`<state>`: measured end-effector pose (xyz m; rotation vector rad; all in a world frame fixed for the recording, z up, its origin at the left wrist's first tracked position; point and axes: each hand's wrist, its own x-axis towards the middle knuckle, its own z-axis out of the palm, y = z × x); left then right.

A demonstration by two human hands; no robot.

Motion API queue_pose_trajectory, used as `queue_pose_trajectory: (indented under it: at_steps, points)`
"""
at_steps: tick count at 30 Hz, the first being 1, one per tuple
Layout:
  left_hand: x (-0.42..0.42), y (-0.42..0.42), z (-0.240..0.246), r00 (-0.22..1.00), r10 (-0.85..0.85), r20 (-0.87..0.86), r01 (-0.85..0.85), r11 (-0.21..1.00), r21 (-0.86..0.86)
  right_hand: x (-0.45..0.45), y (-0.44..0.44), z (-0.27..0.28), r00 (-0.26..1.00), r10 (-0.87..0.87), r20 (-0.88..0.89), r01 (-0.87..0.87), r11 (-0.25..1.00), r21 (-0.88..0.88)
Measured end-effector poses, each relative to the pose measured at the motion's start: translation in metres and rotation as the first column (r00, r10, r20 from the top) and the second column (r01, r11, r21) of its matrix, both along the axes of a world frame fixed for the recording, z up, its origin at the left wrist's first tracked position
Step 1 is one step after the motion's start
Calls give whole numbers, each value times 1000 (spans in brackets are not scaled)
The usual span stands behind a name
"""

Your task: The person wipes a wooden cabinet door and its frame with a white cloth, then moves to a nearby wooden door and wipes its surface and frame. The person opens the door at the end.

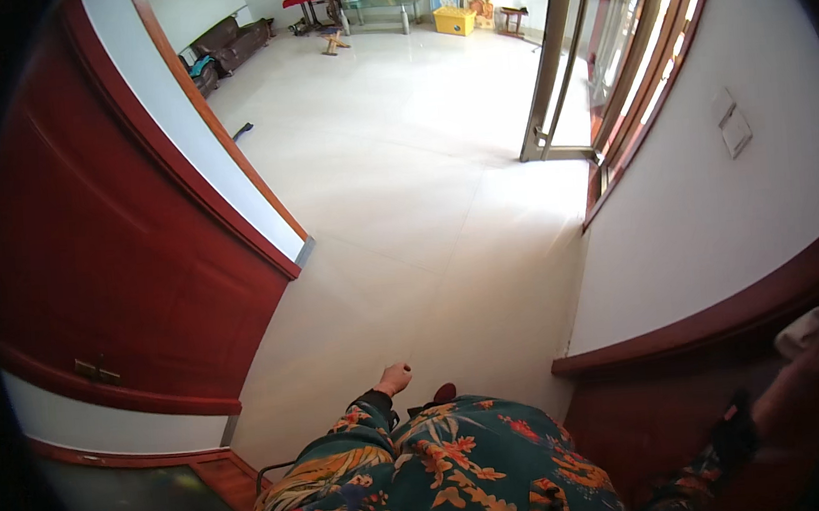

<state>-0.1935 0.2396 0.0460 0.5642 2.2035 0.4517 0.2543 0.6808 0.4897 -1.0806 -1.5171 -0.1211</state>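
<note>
My left hand (394, 380) hangs in front of my body over the pale tiled floor (384, 307). Its fingers are curled in, and nothing shows in them. Far out to the right, my right hand (805, 364) grips a bunched white cloth (812, 331). The cloth is up by a dark red door or wall panel (627, 411), in shadow. Whether it touches the panel is hard to tell. Dark green floral clothing (460, 465) covers my body and arms. The tip of one reddish shoe (445, 392) shows below.
A red double-panelled door (131, 253) lines the left. At right, a metal-framed glass door (550, 124) stands ajar near a wall switch (734, 132). Further off are a brown sofa (234, 43), a small wooden stool (334, 43), a glass table (381, 3) and a yellow bin (454, 21).
</note>
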Motion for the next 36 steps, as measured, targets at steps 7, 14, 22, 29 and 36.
queue_pose_trajectory:
  at_steps: [7, 14, 22, 29, 36]
  points:
    - [-4, -5, -9, 999, 46, -6, -46, 999, 13, -48, 7, 51, 813, -468, 348, 335, 863, 378]
    - [-7, -22, -6, 998, 67, -14, -67, 998, -11, -86, -17, 49, 562, -719, 409, 476, 685, 551]
    - [-17, -23, 3, 986, 146, -85, -148, 989, -15, -111, -30, -11, 908, -329, 259, 219, 900, 376]
    - [17, -8, 12, 998, 17, -61, -11, 995, 97, -119, -43, -89, 907, -270, 323, 233, 961, 148]
    - [42, -30, 16, 988, 140, -57, -138, 989, 48, -99, -35, -165, 971, 216, -103, -218, 976, -10]
